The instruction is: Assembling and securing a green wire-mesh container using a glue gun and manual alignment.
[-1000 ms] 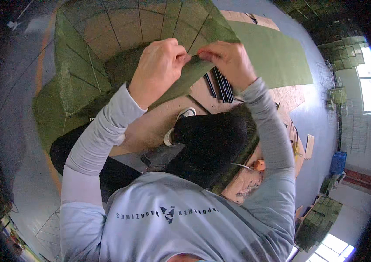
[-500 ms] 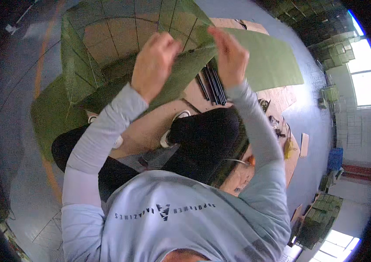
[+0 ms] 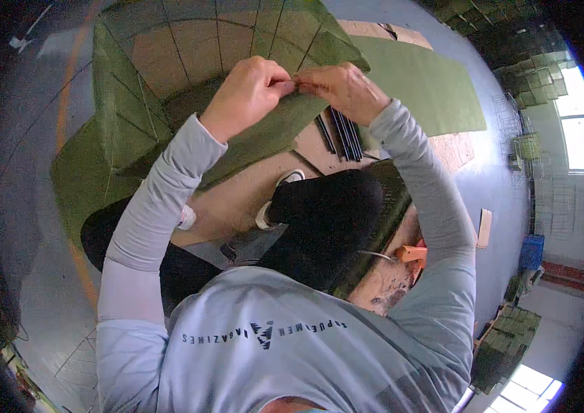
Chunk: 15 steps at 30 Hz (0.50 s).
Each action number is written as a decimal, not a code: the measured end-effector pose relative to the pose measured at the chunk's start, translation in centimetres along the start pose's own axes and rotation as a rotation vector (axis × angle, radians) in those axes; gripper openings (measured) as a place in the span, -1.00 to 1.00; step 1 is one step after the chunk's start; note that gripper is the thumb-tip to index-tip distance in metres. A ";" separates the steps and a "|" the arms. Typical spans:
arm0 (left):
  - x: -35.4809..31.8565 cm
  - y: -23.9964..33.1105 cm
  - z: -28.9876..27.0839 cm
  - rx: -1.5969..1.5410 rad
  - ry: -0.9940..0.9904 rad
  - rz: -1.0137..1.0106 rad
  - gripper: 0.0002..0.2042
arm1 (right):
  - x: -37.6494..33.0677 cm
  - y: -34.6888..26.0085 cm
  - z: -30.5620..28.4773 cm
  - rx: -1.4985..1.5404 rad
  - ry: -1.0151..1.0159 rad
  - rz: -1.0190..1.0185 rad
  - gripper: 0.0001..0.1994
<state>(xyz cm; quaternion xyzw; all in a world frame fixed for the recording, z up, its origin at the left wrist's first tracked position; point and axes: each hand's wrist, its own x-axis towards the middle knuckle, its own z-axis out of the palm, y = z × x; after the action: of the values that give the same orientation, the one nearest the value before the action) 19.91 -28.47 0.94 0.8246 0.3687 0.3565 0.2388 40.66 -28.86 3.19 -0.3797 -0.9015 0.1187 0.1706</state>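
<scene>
A box-like frame of thin wire covered in green fabric [image 3: 126, 117] stands in front of me, open side up. My left hand [image 3: 247, 93] and my right hand [image 3: 343, 86] meet at the near top edge of it, fingertips touching. Both pinch the green fabric edge [image 3: 297, 82] where it folds over the wire. A loose flap of the same fabric [image 3: 264, 138] hangs below my hands. I cannot tell whether either hand also holds a small fastener.
A flat green fabric sheet [image 3: 429, 82] lies on brown board to the right. A bundle of black rods [image 3: 343, 134] lies under my right hand. An orange tool [image 3: 412, 253] rests by my knee. Stacked green crates [image 3: 512, 337] and wire racks [image 3: 526, 144] stand at the right.
Both hands have drawn together from slightly apart until their fingertips meet on the fabric edge. The edge is now pulled tighter over the frame.
</scene>
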 end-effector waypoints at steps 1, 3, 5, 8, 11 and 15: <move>0.3 -0.8 -0.1 -0.080 -0.084 -0.073 -0.84 | 0.5 -0.2 -0.3 -0.013 -0.103 0.035 -0.75; 0.5 -1.2 0.4 -0.161 -0.161 -0.139 -0.83 | 1.3 0.2 -1.2 -0.035 -0.204 0.070 -0.74; 0.3 -0.8 0.8 -0.072 -0.002 0.066 -0.83 | 2.1 0.9 -2.1 -0.031 -0.373 0.067 -0.71; -0.7 -0.2 -0.1 0.089 0.308 0.100 -0.87 | 0.9 -0.1 -2.4 0.271 0.401 0.104 -0.70; -2.0 1.0 1.2 0.182 0.418 0.334 -0.89 | -2.0 -2.9 -0.5 -0.036 0.325 0.045 -0.76; -2.7 1.7 1.9 0.236 0.258 0.257 -0.92 | -3.1 -1.6 1.2 -0.230 0.285 -0.077 -0.75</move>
<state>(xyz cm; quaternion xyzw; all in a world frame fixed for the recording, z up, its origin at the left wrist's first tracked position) 20.86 -31.92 -0.26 0.8345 0.3272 0.4410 0.0440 41.20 -32.27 2.01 -0.3747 -0.8897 -0.0467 0.2567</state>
